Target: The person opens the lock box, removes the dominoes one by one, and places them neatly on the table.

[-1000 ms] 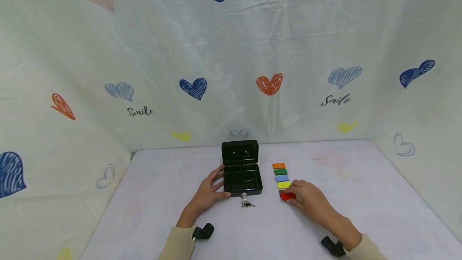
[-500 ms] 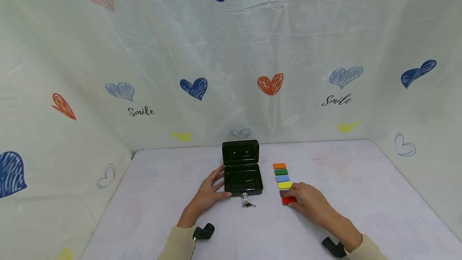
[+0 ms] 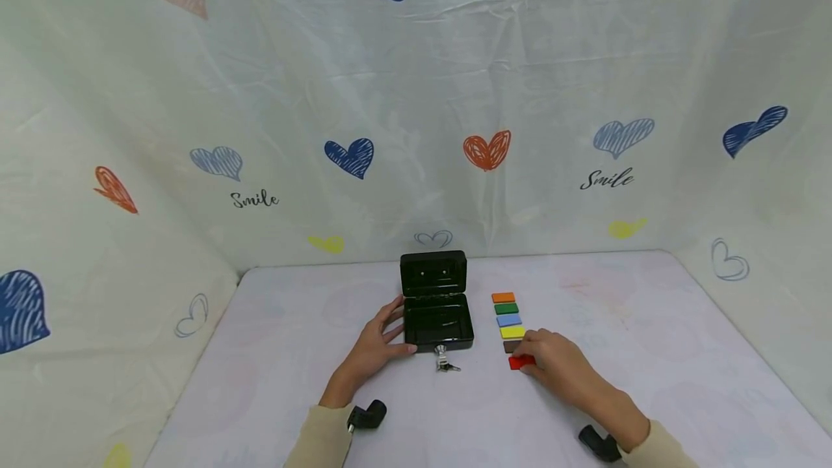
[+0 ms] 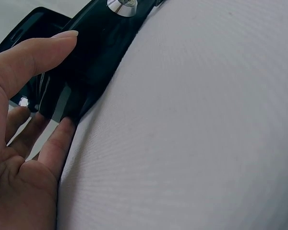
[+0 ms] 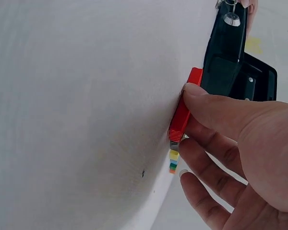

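A small black cash box point(image 3: 455, 345) stands with its lid point(image 3: 433, 273) raised and its inside bare. My left hand point(image 3: 370, 356) rests against the box's left side, fingers extended along the side wall and thumb point(image 4: 62, 45) on the front. To the right, my right hand point(image 3: 560, 367) pinches a flat red block point(image 5: 182, 112) between thumb and fingers, low at the table. This block lies at the near end of a row, just short of a dark grey-brown block point(image 3: 510, 347). Yellow point(image 3: 512, 333), blue point(image 3: 509, 321), green point(image 3: 506, 308) and orange point(image 3: 503, 297) blocks continue the row away from me.
Keys point(image 3: 447, 365) hang from the lock at the front of the box and lie on the white table point(image 3: 292, 323). Behind the table hangs a pale curtain point(image 3: 416, 193) printed with hearts. Black wrist cameras point(image 3: 368, 415) sit on both sleeves.
The red block has come down from over the grey-brown block and slid toward me, leaving a small gap between them. My left hand and the box have stayed put.
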Demonstrator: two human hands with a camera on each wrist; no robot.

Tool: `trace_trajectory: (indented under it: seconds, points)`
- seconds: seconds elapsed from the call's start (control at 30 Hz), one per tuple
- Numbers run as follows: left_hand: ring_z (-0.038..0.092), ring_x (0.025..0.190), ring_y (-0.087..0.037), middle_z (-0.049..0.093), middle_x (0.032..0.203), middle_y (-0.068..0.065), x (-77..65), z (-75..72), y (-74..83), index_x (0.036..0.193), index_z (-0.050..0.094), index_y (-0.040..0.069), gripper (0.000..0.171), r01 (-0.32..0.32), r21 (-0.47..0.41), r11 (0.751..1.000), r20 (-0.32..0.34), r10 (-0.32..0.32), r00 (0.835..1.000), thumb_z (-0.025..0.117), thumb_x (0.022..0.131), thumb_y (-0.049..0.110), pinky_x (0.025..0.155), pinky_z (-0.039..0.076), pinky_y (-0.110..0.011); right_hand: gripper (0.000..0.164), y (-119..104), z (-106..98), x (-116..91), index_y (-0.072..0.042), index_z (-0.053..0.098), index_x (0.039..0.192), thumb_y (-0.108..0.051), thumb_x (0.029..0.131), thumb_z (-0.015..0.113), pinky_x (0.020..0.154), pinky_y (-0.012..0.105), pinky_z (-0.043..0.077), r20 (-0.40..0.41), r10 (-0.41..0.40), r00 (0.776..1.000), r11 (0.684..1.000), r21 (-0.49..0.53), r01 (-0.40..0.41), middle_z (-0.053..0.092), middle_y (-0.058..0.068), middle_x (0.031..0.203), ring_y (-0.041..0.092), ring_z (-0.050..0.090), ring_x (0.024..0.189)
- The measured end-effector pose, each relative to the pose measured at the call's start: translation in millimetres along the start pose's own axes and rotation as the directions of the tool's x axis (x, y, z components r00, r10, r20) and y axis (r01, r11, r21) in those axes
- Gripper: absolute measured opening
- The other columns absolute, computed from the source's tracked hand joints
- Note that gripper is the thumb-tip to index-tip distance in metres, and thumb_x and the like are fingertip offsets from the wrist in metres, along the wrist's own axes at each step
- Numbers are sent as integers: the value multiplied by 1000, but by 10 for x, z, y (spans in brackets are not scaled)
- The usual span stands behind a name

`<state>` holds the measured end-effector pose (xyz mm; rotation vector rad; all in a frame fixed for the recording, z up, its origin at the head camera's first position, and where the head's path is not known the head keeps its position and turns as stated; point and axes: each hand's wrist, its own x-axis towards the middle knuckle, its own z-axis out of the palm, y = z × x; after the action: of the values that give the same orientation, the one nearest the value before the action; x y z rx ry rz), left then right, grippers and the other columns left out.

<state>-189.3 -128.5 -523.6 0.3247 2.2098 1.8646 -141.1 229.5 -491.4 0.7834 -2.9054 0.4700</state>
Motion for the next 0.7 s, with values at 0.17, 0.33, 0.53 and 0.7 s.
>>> trace_trajectory:
  seconds: [0.17,0.33,0.53,0.7]
  points:
    - [42,148,-50,36,166,-25,4,6,2,167,31,12,100,11,6,1000,-12,-11,1000,85,84,-4,115,50,-47,22,-5,1,9,-11,84,96,-6,76,94,73,27,62,9,13,1000,1000,4,-13,69,-8,89,11,63,83]
    - [43,148,-49,36,166,-23,10,6,-14,167,31,14,100,19,7,1000,-17,-18,1000,85,85,-3,114,51,-46,22,-18,-9,13,-10,84,95,-5,76,94,73,27,63,8,16,1000,1000,12,-16,68,-8,87,11,63,82]
    - [43,149,-47,35,167,-22,15,0,-18,168,31,15,100,21,12,1000,-14,-21,1000,85,85,-2,115,50,-45,23,-28,-14,12,-10,84,95,-6,75,94,74,27,63,-4,9,1000,1000,9,-9,69,-7,88,12,63,83]
    - [42,149,-48,35,167,-23,17,-1,-5,168,30,14,101,22,7,1000,-11,-22,1000,85,85,-3,115,49,-47,22,-25,-4,11,-10,84,95,-6,76,94,73,25,62,-18,-2,1000,1000,-1,2,67,-8,88,11,61,83]
